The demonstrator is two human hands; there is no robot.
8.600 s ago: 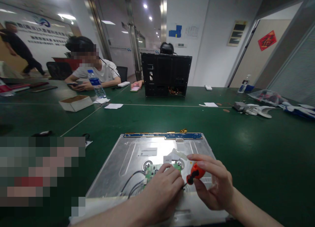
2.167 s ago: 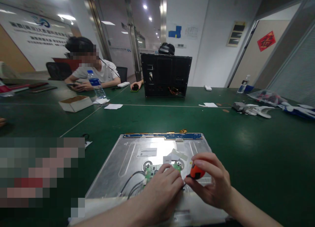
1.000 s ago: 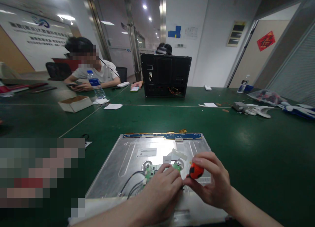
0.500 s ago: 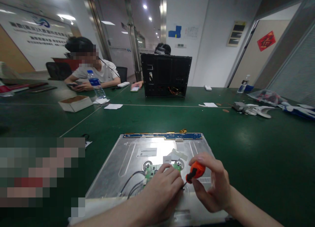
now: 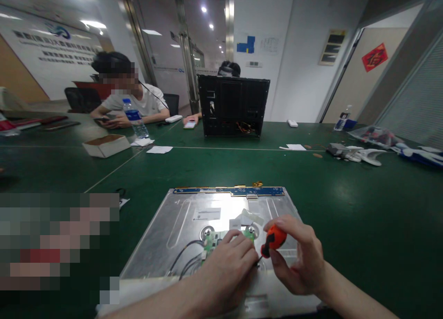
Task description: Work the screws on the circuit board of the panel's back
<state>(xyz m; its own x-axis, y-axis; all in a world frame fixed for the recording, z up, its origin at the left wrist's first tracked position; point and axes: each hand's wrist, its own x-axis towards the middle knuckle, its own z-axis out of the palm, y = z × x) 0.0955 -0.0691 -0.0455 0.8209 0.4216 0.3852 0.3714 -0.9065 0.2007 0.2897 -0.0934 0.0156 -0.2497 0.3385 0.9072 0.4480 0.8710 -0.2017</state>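
A flat metal display panel lies in front of me, with a long blue circuit strip along its far edge. A small green circuit board sits on the panel, and dark cables run from its left side. My left hand rests over the board with its fingers bent and close together; its fingertips are hidden. Between thumb and fingers, my right hand grips the orange handle of a screwdriver. The shaft points down and left, beside my left fingers, and its tip is hidden.
Across the green table stand a black computer-monitor-like casing, a water bottle and an open cardboard box. Scraps and a plastic bag lie at the right. One person sits at the far left; another is behind the casing.
The screwdriver handle has shifted slightly left and turned a little as my right fingers moved on it. My left hand and the panel have stayed in place.
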